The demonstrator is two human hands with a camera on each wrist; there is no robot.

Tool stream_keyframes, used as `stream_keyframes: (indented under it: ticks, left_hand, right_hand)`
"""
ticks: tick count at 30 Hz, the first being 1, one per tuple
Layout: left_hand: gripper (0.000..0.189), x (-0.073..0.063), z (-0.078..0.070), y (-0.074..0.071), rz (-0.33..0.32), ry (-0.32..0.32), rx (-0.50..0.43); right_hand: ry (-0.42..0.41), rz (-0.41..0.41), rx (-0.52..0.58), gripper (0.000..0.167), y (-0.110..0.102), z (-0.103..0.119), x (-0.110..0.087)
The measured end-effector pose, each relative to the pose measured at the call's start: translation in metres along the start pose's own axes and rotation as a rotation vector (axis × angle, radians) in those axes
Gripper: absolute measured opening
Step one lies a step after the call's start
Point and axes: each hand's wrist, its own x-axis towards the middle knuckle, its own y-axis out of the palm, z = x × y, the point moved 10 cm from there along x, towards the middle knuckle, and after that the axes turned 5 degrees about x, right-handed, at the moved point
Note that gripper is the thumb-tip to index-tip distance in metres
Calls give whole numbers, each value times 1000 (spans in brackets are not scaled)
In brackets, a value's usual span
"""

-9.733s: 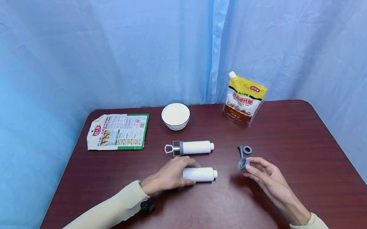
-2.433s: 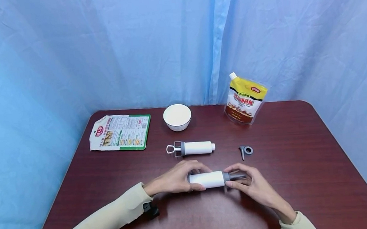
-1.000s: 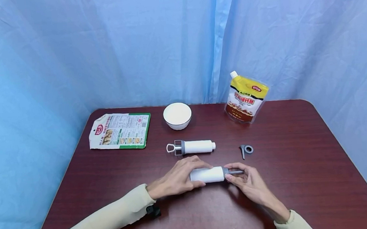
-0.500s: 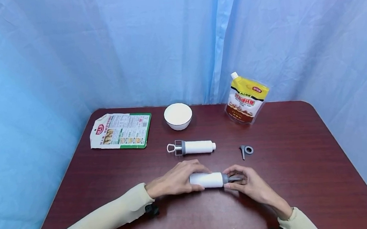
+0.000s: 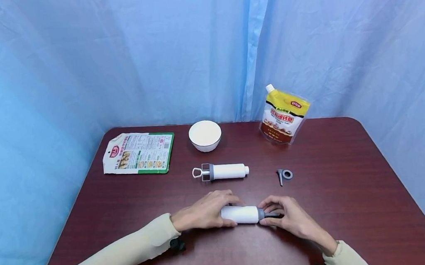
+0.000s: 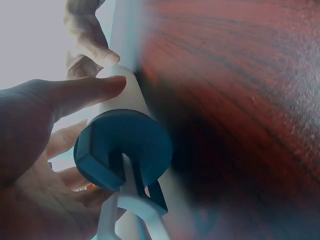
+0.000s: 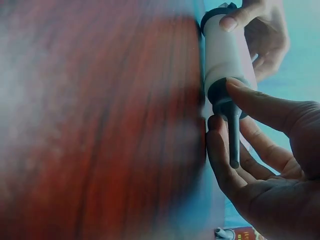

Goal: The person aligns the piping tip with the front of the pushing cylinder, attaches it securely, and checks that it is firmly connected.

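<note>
My left hand [image 5: 212, 211] grips the white barrel of a piping syringe [image 5: 246, 214] that lies crosswise, low over the table. In the left wrist view its dark end collar [image 6: 145, 137] and pale plunger handle [image 6: 145, 210] stick out behind the palm. At the barrel's other end, the thumb and fingers of my right hand [image 5: 296, 218] pinch a grey nozzle cap [image 5: 261, 214]. The cap's narrow spout [image 7: 233, 140] points away from the barrel, between my right fingers. A second white piping syringe [image 5: 229, 171] lies just beyond, with no nozzle on it.
Two grey parts, a small nozzle [image 5: 280, 178] and a ring [image 5: 287, 174], lie right of the second syringe. Farther back are a white bowl [image 5: 205, 136], a flat food packet [image 5: 138, 153] and a standing spouted pouch [image 5: 284, 116]. Blue curtains [image 5: 176, 52] hang behind the table [image 5: 350, 171].
The nozzle cap, earlier apart in my right hand, is now at the barrel's end. Over the last second, both hands have shifted slightly nearer with the syringe.
</note>
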Motion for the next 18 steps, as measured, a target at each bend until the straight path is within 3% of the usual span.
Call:
stream_keyframes:
  ticks: [10, 15, 18]
  left_hand:
    - [54, 4, -6, -7, -7, 44, 66]
    - [50, 16, -12, -18, -43, 63, 55]
    - [51, 26, -15, -24, -31, 61, 6]
  right_hand:
    - [-72, -18, -39, 32, -13, 11, -2]
    - [-63, -77, -60, 23, -33, 11, -4]
    - [-31, -115, -81, 21, -46, 7, -6]
